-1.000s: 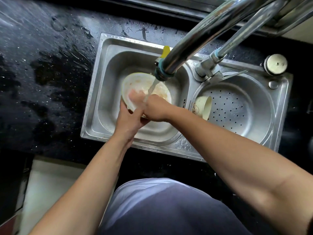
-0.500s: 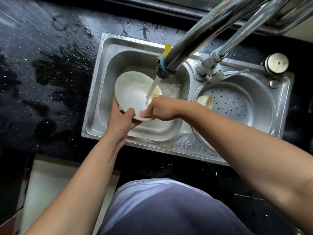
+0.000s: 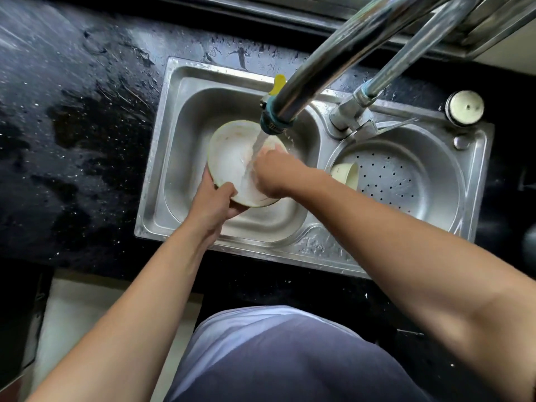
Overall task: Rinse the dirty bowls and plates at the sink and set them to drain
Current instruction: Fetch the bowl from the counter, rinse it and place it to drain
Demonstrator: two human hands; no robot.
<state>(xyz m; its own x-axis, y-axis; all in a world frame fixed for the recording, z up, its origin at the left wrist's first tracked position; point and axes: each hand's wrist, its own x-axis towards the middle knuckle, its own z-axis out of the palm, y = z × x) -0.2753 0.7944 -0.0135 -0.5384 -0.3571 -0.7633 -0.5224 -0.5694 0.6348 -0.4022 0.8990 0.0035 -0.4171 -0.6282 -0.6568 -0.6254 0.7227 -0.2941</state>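
Observation:
A cream bowl (image 3: 232, 158) with faint orange stains is tilted over the left basin (image 3: 188, 134) of the steel sink. My left hand (image 3: 216, 203) grips its near rim, thumb inside. My right hand (image 3: 274, 172) presses into the bowl's right side, fingers curled against the inner wall. Water runs from the tap spout (image 3: 272, 123) onto the bowl and my right fingers. A second cream bowl (image 3: 346, 174) lies on its side at the left edge of the perforated right basin (image 3: 406, 175).
The chrome tap neck (image 3: 348, 50) and a second pipe (image 3: 414, 53) cross over the sink from the upper right. A round plug (image 3: 465, 107) sits at the sink's far right corner. The black counter (image 3: 72, 134) around the sink is wet.
The bowl has turned in my left hand so its inside faces up and left. My right hand has slid from the near rim up into the stream on the bowl's right side.

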